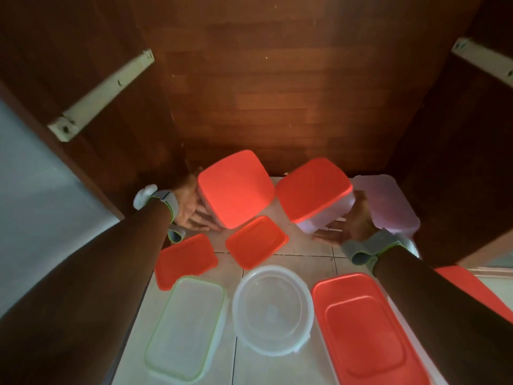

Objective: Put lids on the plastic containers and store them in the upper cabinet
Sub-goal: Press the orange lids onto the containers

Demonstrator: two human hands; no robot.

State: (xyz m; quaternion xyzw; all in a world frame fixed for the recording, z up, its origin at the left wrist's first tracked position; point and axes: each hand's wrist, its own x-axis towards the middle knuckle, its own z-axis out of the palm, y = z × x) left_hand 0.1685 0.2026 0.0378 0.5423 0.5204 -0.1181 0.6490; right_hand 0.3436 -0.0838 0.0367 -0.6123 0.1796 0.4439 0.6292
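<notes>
- Plastic containers, two with red lids on, sit raised at centre frame, one in each hand, above the tiled counter (305, 262).
- Left hand (191, 209), centre left: fingers spread and cupped against the side and underside of the left lidded container (236, 188); the box lies just right of the palm, touching it.
- Right hand (355, 220), centre right: open-fingered, supporting the right lidded container (313, 190) from below and behind; the box rests up and left of the palm.
- Handling (judgement): thin, clear walls suggest light, fairly stiff and somewhat slippery boxes; hold low on the walls or under the base, not by the lid rim.
- Lower frame, left to right: green-rimmed container (186, 329), round clear container (273, 309), long red-lidded container (366, 332).
- Upper frame: dark wooden cabinet (277, 93) interior.
</notes>
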